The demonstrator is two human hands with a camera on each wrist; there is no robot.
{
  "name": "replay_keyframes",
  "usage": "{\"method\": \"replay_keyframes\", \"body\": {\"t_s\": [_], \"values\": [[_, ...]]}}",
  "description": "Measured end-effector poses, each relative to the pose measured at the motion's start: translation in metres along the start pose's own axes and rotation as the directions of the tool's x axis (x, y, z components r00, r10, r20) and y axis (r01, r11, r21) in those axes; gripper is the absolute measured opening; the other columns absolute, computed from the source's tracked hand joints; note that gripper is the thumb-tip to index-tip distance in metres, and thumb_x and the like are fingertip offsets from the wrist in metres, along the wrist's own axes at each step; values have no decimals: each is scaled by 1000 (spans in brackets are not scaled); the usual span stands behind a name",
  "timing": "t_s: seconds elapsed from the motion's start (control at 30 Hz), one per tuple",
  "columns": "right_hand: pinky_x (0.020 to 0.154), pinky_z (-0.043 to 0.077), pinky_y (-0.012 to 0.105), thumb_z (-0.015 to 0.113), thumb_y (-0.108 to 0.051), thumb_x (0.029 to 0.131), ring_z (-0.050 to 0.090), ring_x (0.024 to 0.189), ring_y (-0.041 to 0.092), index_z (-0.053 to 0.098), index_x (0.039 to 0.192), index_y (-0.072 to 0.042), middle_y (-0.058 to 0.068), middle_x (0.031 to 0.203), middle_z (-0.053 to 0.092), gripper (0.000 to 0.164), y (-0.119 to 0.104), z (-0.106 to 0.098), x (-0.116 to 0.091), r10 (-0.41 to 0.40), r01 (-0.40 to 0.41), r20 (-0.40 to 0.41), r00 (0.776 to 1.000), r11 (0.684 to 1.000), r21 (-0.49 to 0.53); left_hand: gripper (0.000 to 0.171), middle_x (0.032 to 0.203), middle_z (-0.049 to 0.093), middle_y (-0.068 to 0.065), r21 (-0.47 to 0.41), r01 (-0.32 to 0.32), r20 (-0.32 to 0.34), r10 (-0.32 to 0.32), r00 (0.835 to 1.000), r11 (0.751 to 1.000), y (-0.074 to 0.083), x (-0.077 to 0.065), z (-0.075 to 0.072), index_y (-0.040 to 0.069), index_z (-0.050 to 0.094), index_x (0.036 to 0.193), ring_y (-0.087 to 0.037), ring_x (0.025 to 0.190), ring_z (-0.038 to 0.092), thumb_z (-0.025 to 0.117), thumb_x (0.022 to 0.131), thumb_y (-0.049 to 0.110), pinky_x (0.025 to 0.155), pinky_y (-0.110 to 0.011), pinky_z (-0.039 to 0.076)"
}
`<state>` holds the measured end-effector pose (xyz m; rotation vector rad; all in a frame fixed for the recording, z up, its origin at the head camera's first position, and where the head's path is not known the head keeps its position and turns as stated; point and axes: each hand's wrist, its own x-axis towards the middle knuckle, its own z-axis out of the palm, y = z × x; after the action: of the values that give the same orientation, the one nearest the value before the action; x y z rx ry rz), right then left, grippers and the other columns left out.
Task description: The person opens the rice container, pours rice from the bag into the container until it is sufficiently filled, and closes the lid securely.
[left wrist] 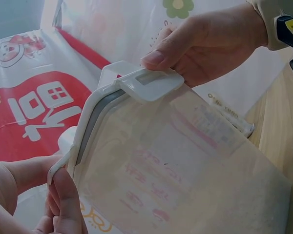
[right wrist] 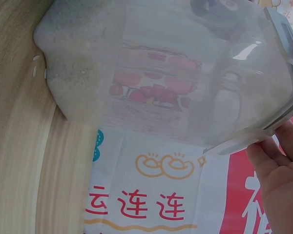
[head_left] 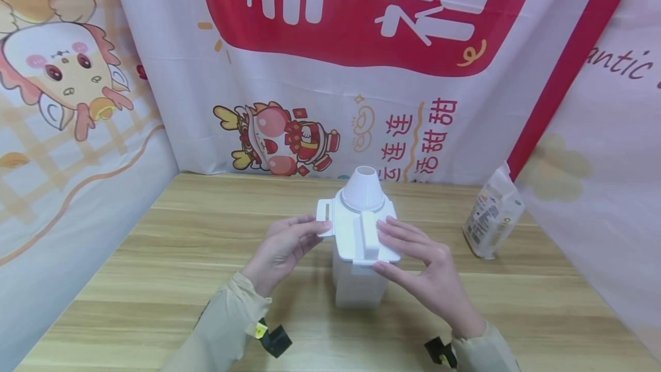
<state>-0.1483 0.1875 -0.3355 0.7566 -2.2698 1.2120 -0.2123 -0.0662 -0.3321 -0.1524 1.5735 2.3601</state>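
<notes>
A tall rice container (head_left: 361, 289) stands on the table, with a white lid (head_left: 349, 234) bearing a raised handle and a cone-shaped cup (head_left: 364, 188). Its cloudy clear body (right wrist: 151, 87) shows rice (right wrist: 78, 63) low inside. My left hand (head_left: 283, 245) pinches the left latch flap (left wrist: 61, 165) between thumb and fingers; that flap sticks outward. On the lid's right side, my right hand (head_left: 428, 271) grips the edge, fingers beside the handle and thumb at the front latch (left wrist: 151, 85). Part of the right fingers is hidden in the left wrist view.
A white printed packet (head_left: 493, 211) stands at the table's right. A few loose rice grains (right wrist: 35, 71) lie by the container's base. Printed cloth (head_left: 289, 79) hangs behind the wooden table (head_left: 206, 234) and along both sides.
</notes>
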Motion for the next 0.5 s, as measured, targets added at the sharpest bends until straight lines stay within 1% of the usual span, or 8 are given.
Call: {"method": "replay_keyframes", "body": {"t_s": [0.13, 0.23, 0.37, 0.5], "values": [[109, 38, 35, 87, -3, 72, 51, 127, 30, 71, 116, -1, 8, 128, 63, 47, -15, -2, 3, -3, 3, -4, 1000, 1000, 18, 38, 109, 66, -18, -8, 0, -4, 0, 1000, 1000, 0, 0, 1, -6, 65, 114, -24, 94, 67, 80, 79, 2, 93, -35, 53], [109, 39, 36, 86, 0, 72, 52, 126, 32, 71, 115, 2, 11, 127, 64, 46, -25, -4, 5, 4, -4, -1, 1000, 1000, 17, 37, 108, 67, -17, -5, 0, -8, 0, 1000, 1000, 0, -1, 1, -6, 66, 113, -24, 93, 67, 79, 79, 2, 94, -36, 52], [109, 39, 36, 86, 0, 72, 52, 126, 32, 70, 115, 2, 11, 127, 64, 45, -29, -5, 6, 12, -12, 3, 1000, 1000, 11, 37, 108, 67, -17, -5, 0, -6, 0, 1000, 1000, 0, -1, 0, -6, 66, 113, -24, 93, 67, 80, 80, 3, 92, -35, 54], [109, 39, 36, 86, 0, 72, 52, 126, 32, 71, 115, 2, 11, 127, 64, 45, -28, -5, 6, 7, -7, -1, 1000, 1000, 15, 37, 109, 66, -18, -14, 3, 1, -3, 1000, 1000, 0, -1, 0, -6, 67, 113, -24, 93, 67, 80, 79, 3, 91, -35, 54]]}}
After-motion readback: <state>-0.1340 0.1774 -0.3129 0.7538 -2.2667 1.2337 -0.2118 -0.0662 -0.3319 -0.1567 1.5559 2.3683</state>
